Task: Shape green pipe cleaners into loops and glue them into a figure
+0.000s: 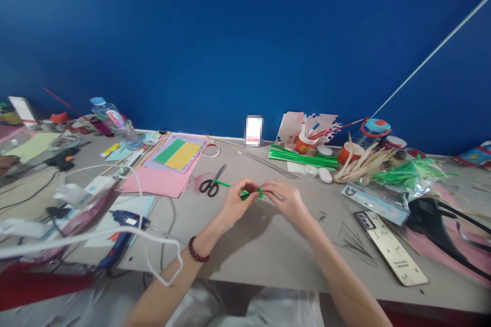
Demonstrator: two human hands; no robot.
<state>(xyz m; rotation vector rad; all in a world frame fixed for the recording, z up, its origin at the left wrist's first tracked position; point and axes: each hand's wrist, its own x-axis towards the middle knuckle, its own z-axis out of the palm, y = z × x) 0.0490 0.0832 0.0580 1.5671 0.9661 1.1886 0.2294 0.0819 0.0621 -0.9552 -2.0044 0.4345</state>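
Both hands meet above the grey table (245, 260), working on a green pipe cleaner (223, 183). My left hand (241, 198) pinches it between thumb and fingers, and one thin end sticks out to the left. From the other side, the fingertips of my right hand (283, 196) are closed on the same green piece. Its bent middle shows only in part between the fingers. Black-handled scissors (209, 187) lie just left of my left hand. A bundle of green pipe cleaners (303, 156) lies behind my right hand.
Left are a blue glue gun (126, 218), a white cable (115, 232), pink paper (153, 182), a tape roll (210, 150) and a bottle (111, 115). Right are a phone (391, 248), dark wires (356, 242), a pen cup (305, 144) and raffia strands (364, 166). A blue wall (245, 36) stands behind.
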